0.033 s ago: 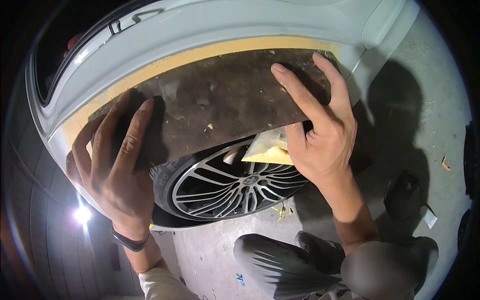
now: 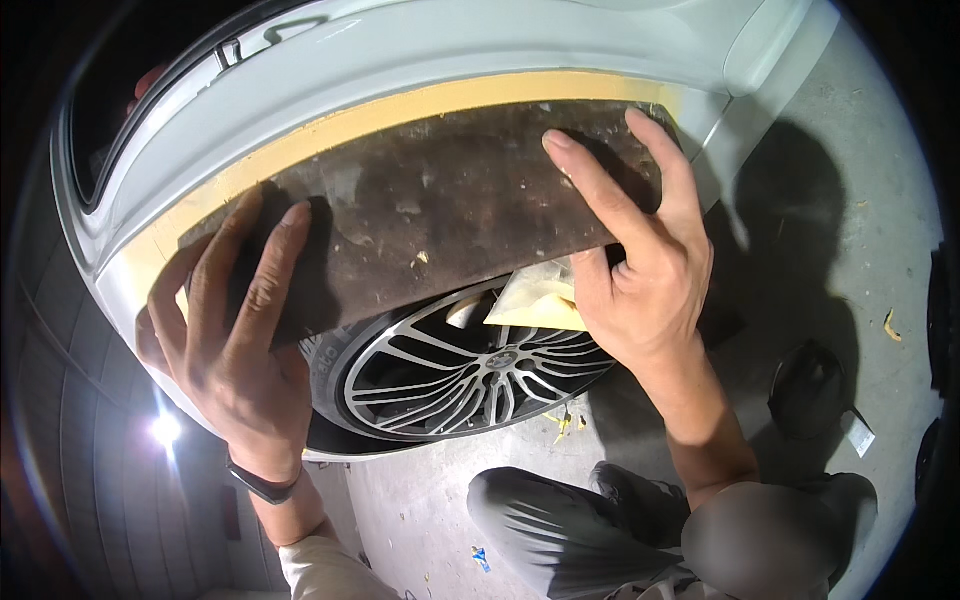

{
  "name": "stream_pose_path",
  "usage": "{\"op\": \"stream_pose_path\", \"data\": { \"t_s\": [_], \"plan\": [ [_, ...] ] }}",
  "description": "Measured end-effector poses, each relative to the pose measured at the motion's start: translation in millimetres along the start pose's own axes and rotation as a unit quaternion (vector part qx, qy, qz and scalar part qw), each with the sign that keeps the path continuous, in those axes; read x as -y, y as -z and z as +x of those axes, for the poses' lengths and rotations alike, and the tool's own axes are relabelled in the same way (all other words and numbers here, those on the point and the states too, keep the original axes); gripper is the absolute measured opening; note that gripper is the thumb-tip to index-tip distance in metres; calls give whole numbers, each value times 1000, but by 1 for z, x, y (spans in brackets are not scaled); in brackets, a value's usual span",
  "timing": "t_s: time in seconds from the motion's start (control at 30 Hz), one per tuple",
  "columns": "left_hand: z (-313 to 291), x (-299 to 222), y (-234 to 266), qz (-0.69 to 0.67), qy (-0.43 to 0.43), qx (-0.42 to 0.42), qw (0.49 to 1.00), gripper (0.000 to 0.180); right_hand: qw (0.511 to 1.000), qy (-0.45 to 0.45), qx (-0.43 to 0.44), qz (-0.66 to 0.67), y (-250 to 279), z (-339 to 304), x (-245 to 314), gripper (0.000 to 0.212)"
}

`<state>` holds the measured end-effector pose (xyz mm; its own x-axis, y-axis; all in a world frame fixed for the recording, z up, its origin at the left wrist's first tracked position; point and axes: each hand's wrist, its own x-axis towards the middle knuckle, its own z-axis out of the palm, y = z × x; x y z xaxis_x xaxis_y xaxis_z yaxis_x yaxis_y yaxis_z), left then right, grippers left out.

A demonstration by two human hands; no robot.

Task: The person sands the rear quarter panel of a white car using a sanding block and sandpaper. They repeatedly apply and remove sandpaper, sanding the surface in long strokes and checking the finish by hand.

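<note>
A wide, thin dark brown sheet (image 2: 430,210), scuffed and specked with pale bits, lies bent along a white car's body panel (image 2: 450,62) above the wheel arch. Along its upper edge and left end shows a band of yellowish filler (image 2: 335,122). My left hand (image 2: 230,370) grips the sheet's left end, fingers spread over its face. At the right end my right hand (image 2: 645,265) holds it, two fingers on the face and the thumb below the lower edge. By that thumb hangs a creased yellow-and-whitish piece of film or paper (image 2: 540,312).
Below the sheet is a tyre with a dark, silver-spoked wheel (image 2: 450,385). A grey-trousered knee (image 2: 530,510) is close beneath it. On the concrete floor lie yellow scraps (image 2: 565,425), a blue scrap (image 2: 481,558) and a round dark object (image 2: 808,390). A bright lamp (image 2: 165,430) shines at left.
The left hand and the sheet's left end have shifted very slightly to the right and down. The right hand is nearly unchanged, still on the sheet.
</note>
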<state>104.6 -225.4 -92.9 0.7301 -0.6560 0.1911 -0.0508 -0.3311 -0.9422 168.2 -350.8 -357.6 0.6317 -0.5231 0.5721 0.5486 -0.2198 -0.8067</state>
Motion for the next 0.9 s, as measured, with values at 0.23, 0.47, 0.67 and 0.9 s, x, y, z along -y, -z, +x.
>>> {"op": "stream_pose_path", "data": {
  "t_s": [0.23,0.47,0.67,0.9],
  "plan": [
    [-35,-19,-17,-24,20,-14,999,46,1000,-12,9,15,-11,-28,-4,85],
    [-37,-28,4,-39,23,-2,999,66,1000,-2,28,-1,10,-24,0,80],
    [-1,0,1,-21,-20,-68,997,82,1000,-12,3,-23,12,6,11,70],
    [9,8,2,9,-1,-16,1000,79,999,-31,4,-30,5,16,16,70]
  ]
}}
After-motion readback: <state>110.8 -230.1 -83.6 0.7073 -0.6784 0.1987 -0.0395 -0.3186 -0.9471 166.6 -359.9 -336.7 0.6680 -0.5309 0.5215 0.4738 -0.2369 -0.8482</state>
